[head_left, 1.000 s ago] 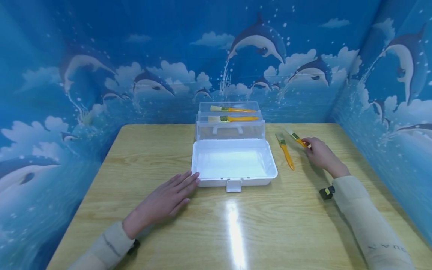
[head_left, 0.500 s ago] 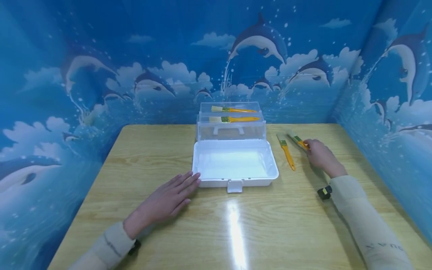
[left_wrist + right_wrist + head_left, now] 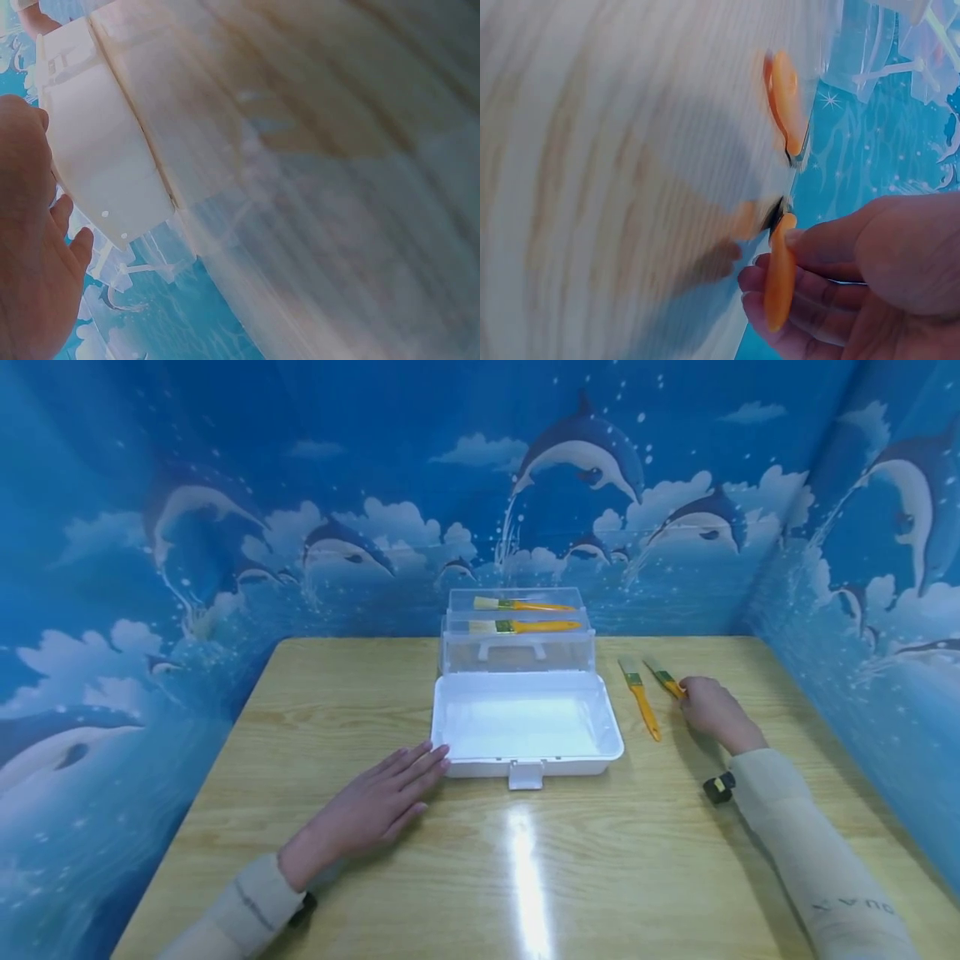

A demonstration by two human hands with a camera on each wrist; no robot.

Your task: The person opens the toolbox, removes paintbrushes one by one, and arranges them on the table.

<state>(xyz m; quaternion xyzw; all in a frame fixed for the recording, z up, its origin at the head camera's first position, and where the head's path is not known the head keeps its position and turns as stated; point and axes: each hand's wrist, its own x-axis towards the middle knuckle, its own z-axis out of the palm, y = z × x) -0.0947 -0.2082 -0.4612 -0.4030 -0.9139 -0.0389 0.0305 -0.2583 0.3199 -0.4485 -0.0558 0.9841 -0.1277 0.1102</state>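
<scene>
My right hand (image 3: 716,714) pinches the orange handle of a flat paintbrush (image 3: 665,680) at the table's right. In the right wrist view, thumb and fingers grip that paintbrush's handle (image 3: 780,277), its head pointing away, close over the wood. A second paintbrush (image 3: 642,702) lies just left of it, handle toward me. The white plastic box (image 3: 480,768) stands open in the middle, its tray bare inside. My left hand (image 3: 367,806) lies flat, straight fingertips right at the box's front left corner; the left wrist view shows this hand (image 3: 37,225) beside the white wall.
The clear lid (image 3: 465,652) leans back behind the box, with two orange-handled paintbrushes (image 3: 543,627) in its transparent trays. A white latch (image 3: 526,775) hangs at the front. A dolphin-printed blue backdrop (image 3: 360,485) rises behind the wooden table (image 3: 600,860).
The held paintbrush's bristle end has come slightly down and nearer, its right hand shifting a little with it. My left hand and the box keep their places; the head view has shifted slightly.
</scene>
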